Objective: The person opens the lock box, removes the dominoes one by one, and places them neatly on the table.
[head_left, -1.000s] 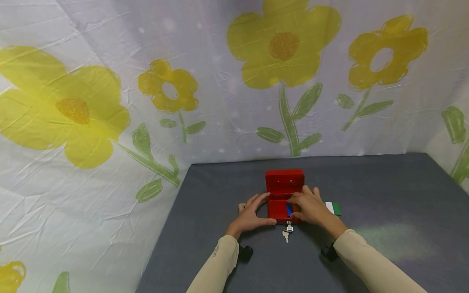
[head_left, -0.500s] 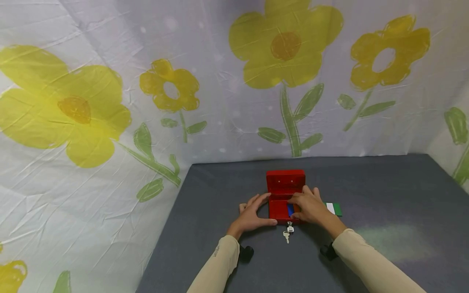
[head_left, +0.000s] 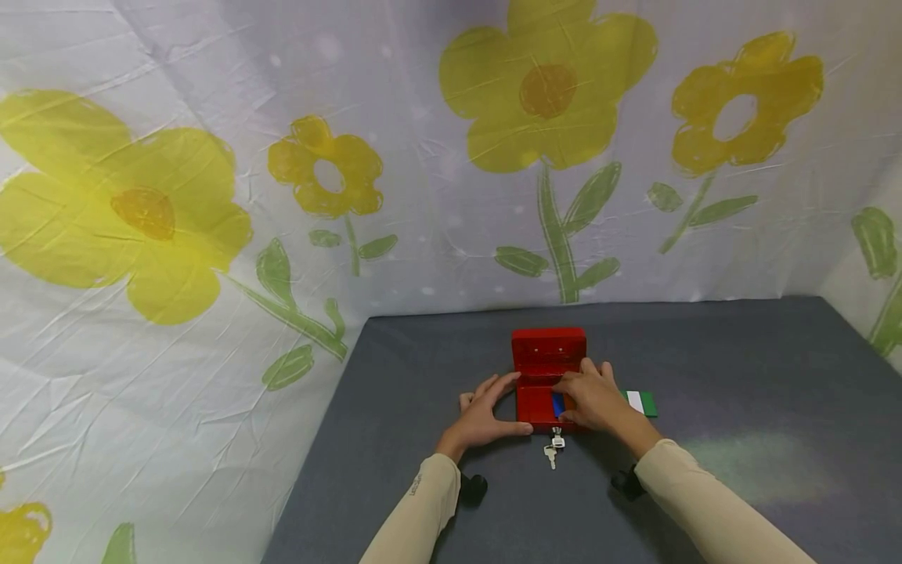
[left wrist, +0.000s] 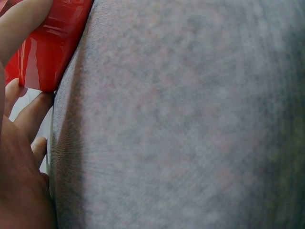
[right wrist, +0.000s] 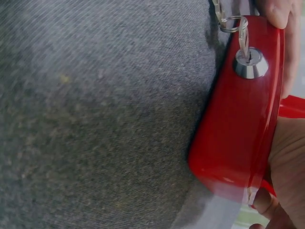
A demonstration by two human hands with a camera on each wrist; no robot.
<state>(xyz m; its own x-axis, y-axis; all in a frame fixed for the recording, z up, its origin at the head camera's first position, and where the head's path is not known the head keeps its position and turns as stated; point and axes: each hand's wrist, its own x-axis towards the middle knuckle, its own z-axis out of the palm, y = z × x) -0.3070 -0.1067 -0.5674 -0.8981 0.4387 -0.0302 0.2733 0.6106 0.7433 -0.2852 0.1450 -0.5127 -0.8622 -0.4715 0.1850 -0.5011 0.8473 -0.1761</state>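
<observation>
An open red cash box (head_left: 537, 403) stands on the dark table, its lid (head_left: 548, 345) raised at the back. My left hand (head_left: 482, 423) grips the box's left side, thumb at the front corner and index finger toward the back. Over the right half, my right hand (head_left: 599, 401) reaches in, thumb and index finger at opposite ends of a flat blue card-like piece (head_left: 558, 405). The other right fingers lie along the outer right side. Much of that half is hidden beneath this hand. In the right wrist view, a key is in the front lock (right wrist: 251, 64).
A second key (head_left: 550, 454) hangs from the ring below the lock. Right of the box, a green and white flat item (head_left: 640, 403) lies partly behind my right hand. The grey table (head_left: 423, 345) meets a flower-printed curtain (head_left: 451, 196) at its back edge.
Both hands keep their places at the box, and the blue piece stays between the right thumb and index finger. My right wrist has shifted very slightly left.
</observation>
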